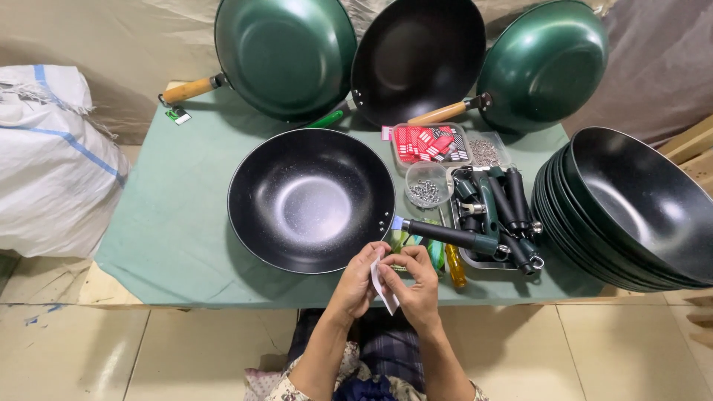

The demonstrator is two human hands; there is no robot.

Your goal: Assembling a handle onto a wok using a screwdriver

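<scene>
Both hands are drawn in close over the near edge of the table, fingertips meeting on a small white paper tag (385,291). The left hand (362,278) pinches its upper edge between thumb and forefinger, and the right hand (416,286) is folded round its other side, so the slip stands between the two palms, its lower corner hanging toward the lap. Just beyond the left hand's knuckles sits an empty black wok (310,199), its rim nearly touching them. Just past the right hand a dark wok handle (453,238) lies across the edge of a metal tray (484,261) heaped with more handles, a yellow screwdriver (454,272) beside it. Farther out from the right hand are a little clear cup of screws (426,192) and a box of red tags (429,142), and well to its right a stack of black woks (631,212). To my eye, such thin paper wants a light grip with the fingertips only, worked slowly close to the body, or it will crease or tear.
</scene>
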